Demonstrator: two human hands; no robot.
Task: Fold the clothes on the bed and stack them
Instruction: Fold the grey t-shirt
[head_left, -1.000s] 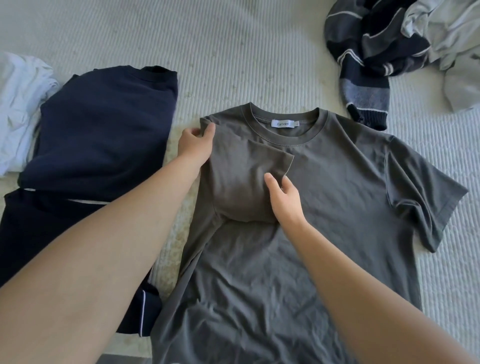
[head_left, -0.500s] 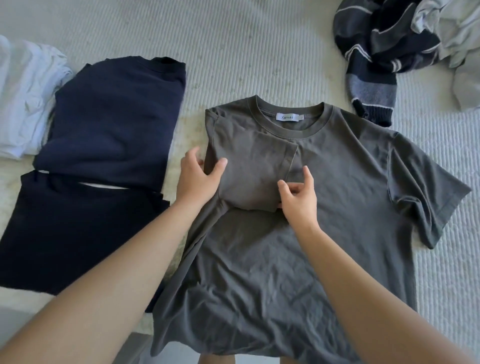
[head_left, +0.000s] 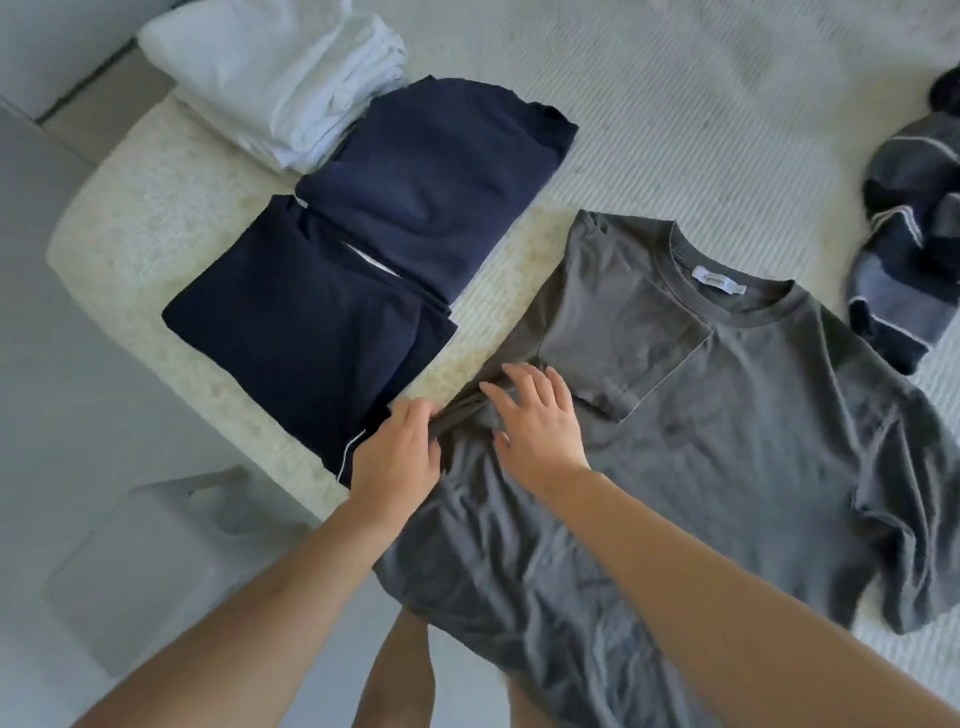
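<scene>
With the grey T-shirt (head_left: 727, 441) flat at the bed's (head_left: 675, 104) 6 o'clock edge, my left hand (head_left: 397, 457) pinches its bunched side seam while my right hand (head_left: 535, 421) presses flat and uncurled beside it, holding the sleeve fold straight.

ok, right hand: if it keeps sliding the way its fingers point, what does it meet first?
The right hand points up-left across the grey T-shirt. First comes the shirt's bunched side edge, then bare bed cover, then probably the folded navy garment.
</scene>
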